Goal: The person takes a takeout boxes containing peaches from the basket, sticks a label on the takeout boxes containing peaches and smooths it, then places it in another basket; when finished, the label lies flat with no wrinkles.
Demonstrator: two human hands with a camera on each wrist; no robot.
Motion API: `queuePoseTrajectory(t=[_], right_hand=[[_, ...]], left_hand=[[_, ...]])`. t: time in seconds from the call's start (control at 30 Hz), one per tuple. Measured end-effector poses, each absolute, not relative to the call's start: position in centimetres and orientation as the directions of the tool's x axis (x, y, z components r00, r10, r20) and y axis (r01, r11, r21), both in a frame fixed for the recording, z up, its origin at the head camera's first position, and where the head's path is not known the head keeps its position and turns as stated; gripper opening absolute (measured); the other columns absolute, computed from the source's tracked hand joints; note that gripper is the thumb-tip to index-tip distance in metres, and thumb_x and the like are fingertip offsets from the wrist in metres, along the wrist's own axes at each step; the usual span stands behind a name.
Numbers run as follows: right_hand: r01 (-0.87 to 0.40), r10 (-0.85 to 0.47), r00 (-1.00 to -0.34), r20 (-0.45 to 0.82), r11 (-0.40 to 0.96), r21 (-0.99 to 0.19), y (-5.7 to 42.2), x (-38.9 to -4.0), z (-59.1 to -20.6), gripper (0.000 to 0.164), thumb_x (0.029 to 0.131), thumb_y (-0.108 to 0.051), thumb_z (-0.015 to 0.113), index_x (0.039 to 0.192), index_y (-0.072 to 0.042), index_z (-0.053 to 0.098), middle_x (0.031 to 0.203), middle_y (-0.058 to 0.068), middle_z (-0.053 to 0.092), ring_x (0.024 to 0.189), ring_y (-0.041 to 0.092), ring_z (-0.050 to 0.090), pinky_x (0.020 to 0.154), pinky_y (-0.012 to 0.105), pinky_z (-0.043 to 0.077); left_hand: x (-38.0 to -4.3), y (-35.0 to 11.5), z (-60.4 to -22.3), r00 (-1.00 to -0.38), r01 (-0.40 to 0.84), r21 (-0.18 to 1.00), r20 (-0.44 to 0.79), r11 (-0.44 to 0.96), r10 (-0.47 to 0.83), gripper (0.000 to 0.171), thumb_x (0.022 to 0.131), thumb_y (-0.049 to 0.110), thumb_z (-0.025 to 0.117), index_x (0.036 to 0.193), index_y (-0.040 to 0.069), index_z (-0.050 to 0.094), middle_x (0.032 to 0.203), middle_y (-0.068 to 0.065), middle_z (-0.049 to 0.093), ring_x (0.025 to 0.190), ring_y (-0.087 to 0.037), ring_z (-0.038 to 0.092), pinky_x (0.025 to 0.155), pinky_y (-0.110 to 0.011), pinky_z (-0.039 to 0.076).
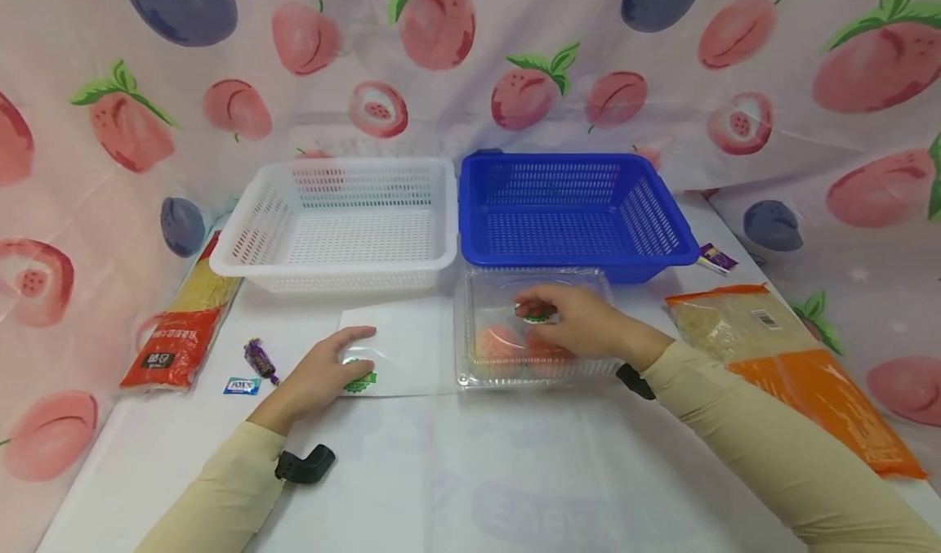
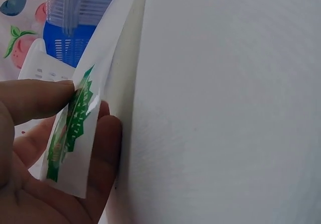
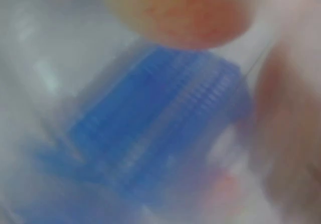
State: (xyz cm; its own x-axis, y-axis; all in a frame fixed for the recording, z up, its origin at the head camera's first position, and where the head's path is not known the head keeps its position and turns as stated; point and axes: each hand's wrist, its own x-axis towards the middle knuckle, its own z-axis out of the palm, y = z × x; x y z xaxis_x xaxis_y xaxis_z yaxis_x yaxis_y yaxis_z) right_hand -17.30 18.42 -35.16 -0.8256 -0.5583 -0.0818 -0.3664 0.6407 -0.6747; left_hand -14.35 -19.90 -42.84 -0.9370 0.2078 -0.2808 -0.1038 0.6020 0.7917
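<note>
My left hand pinches the left edge of a white paper sheet on the table. In the left wrist view, a green printed sticker shows on that edge, between thumb and fingers. Over a clear plastic box is my right hand, pinching a small green-and-white sticker at its fingertips. Round reddish-yellow fruits show through the box; the hand partly hides one. The right wrist view is blurred, with one fruit at its top.
Behind stand a white basket and a blue basket. To the left lie a red-labelled food bag, a purple-wrapped candy and a blue candy packet. An orange food bag and a purple packet are on the right.
</note>
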Motion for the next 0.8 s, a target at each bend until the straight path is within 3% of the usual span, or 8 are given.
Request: queuePoseTrajectory(t=[0.2,0.5,0.8], right_hand=[[-0.353,-0.541,-0.836,-0.094,0.660,-0.664,18.8,-17.3,-34.8,0.042,0.094,-0.013,0.069,0.133,-0.001,0.059,0.114,0.004,0.067,0.108,0.023,0.061,0.100,0.044,0.048],[-0.391,-0.550,-0.834,-0.040,0.641,-0.660,19.2,-17.7,-34.8,0.039,0.092,-0.010,0.069,0.128,0.003,0.061,0.114,0.008,0.068,0.103,0.024,0.062,0.095,0.045,0.050],[-0.375,-0.459,-0.888,0.004,0.721,-0.583,19.0,-17.9,-35.0,0.031,0.092,-0.006,0.065,0.122,0.003,0.065,0.106,0.010,0.068,0.096,0.025,0.063,0.090,0.045,0.052]], left_hand=[[-14.4,-19.8,-42.4,-0.944,-0.104,0.790,-0.270,0.604,0.190,0.066,0.095,0.021,0.066,0.154,0.013,0.037,0.157,-0.026,0.027,0.142,-0.045,0.025,0.113,-0.067,0.017],[-14.5,-19.8,-41.3,-0.974,-0.050,0.736,-0.186,0.675,0.132,0.066,0.095,0.023,0.067,0.151,0.004,0.038,0.159,-0.032,0.010,0.144,-0.053,0.013,0.110,-0.071,0.018],[-13.4,-18.5,-39.5,-0.980,0.069,0.796,-0.059,0.601,0.191,0.060,0.096,0.019,0.067,0.148,0.001,0.043,0.157,-0.027,0.023,0.144,-0.045,0.022,0.112,-0.061,0.028]])
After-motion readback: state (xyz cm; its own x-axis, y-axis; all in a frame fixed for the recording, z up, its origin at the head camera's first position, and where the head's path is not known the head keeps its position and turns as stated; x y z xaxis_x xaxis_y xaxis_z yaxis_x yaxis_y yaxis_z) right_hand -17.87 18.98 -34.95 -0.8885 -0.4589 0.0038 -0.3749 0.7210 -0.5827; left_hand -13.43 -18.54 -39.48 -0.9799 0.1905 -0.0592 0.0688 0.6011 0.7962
